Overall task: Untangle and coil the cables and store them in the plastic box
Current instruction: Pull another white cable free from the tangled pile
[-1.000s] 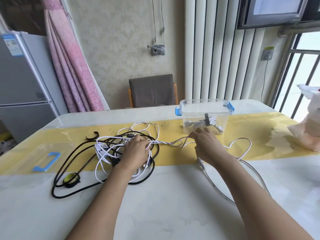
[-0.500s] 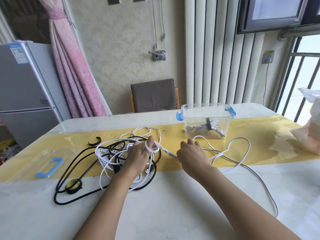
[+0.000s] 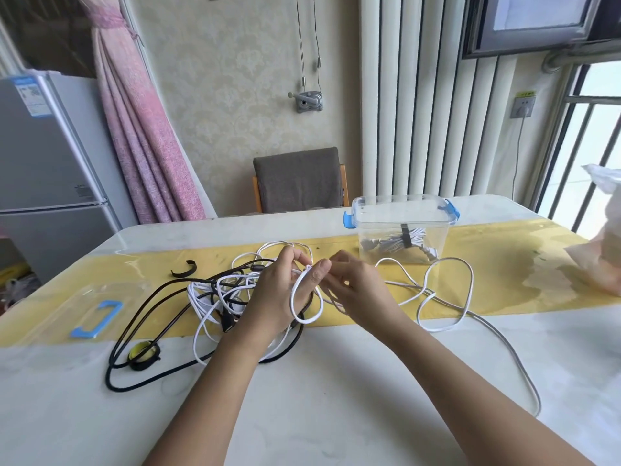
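Head view: the left hand sits just left of the frame's centre, above the white marble-look worktop. Its fingers are curled and its thumb and fingertips pinch a white cable. The cable forms a loop that hangs down across the palm side of that hand. The right hand is just beside it, fingertips almost meeting the left hand's. Its fingers are also curled, nipping the same white cable at the top of the loop.

From the hands, the white cable trails toward the right of the frame in loose curves over a yellow runner. It then sweeps down along the worktop toward the lower right.

Left of the hands lies a tangle of white and black leads, partly under the left hand. A black cable loops out of it toward the lower left, and a small round black-and-yellow piece sits on that cable.

The clear plastic box with blue clips stands open on the runner, up and right of centre. A tied bundle of white cable lies inside it.

The box's clear lid, with a blue handle, lies flat at the left edge. A short curved black strap lies between the lid and the tangle.
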